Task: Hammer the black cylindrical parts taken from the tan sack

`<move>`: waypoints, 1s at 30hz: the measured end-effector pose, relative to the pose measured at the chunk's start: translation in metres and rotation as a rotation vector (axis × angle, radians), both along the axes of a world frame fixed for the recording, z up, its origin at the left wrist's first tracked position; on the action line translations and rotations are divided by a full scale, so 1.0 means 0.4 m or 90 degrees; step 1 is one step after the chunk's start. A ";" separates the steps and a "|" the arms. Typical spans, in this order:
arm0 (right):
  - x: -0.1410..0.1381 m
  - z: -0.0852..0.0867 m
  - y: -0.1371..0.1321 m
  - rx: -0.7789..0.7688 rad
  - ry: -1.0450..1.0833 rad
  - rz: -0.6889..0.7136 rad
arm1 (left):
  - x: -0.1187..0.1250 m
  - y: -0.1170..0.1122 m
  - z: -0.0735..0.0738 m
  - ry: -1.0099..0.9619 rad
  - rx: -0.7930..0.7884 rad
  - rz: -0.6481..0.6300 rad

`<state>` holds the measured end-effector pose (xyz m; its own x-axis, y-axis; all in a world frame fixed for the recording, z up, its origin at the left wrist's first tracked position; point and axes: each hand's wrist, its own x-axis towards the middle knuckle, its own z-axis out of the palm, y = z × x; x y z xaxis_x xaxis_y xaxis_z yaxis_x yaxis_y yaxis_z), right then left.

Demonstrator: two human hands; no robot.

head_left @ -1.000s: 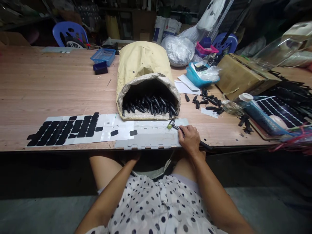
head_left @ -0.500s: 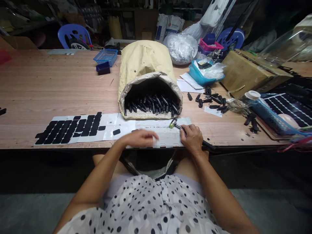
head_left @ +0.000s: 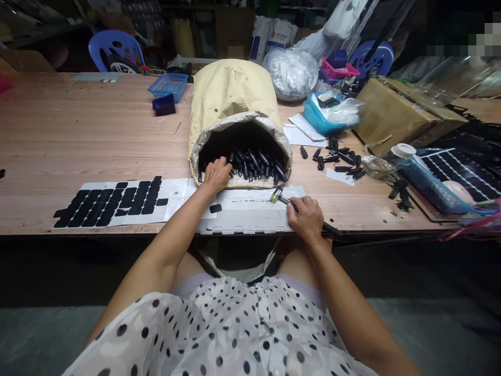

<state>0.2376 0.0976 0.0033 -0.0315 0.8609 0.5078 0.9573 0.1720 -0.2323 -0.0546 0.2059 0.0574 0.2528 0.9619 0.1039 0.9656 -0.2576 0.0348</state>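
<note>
My left hand [head_left: 218,173] reaches into the mouth of a tan sack [head_left: 235,78], its fingers curled down at the left side of a heap of glossy black tapered parts [head_left: 256,162]. What lies between the fingertips is hidden. My right hand [head_left: 307,216] is wrapped around the dark handle of a small hammer [head_left: 278,196], whose yellowish-tipped metal head points left over a light grey board [head_left: 250,216]. Left of the board, a white sheet [head_left: 176,193] carries rows of black rounded stickers [head_left: 94,208]. One loose black sticker [head_left: 215,208] lies near the board's left part.
Loose black parts [head_left: 346,156] lie right of the sack, beside a blue basin [head_left: 326,122] and a cardboard box [head_left: 407,115]. A blue basket [head_left: 168,86] and a small dark blue bin [head_left: 163,105] stand at the back left. The table's front edge runs before my lap.
My left hand has moved forward from above the grey board to the parts in the sack's mouth. My right hand stays on the hammer. The view has shifted slightly.
</note>
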 end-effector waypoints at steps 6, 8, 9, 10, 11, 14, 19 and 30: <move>-0.002 -0.005 0.004 0.009 -0.015 -0.007 | -0.020 -0.037 0.010 -0.015 -0.009 -0.129; -0.004 -0.005 0.004 0.008 -0.019 -0.010 | -0.017 -0.060 0.022 -0.031 0.003 -0.152; -0.005 -0.004 0.004 0.005 -0.020 -0.011 | -0.011 -0.074 0.030 -0.044 0.016 -0.153; -0.006 -0.003 0.003 -0.001 -0.021 -0.010 | 0.000 -0.089 0.038 -0.063 0.029 -0.153; -0.007 -0.002 0.003 -0.007 -0.020 -0.010 | 0.014 -0.106 0.045 -0.085 0.037 -0.156; -0.009 0.001 0.002 -0.017 -0.017 -0.010 | 0.077 -0.161 0.054 -0.139 0.017 -0.200; -0.007 0.003 0.001 -0.005 -0.015 -0.012 | 0.184 -0.229 0.011 -0.152 -0.067 -0.239; 0.003 0.003 0.005 -0.027 -0.001 0.009 | 0.109 -0.219 -0.086 -0.389 -0.058 -0.216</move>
<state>0.2386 0.0997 0.0044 -0.0439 0.8815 0.4702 0.9553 0.1747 -0.2384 -0.0108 0.1185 0.0230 0.4628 0.8517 0.2458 0.6330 -0.5116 0.5809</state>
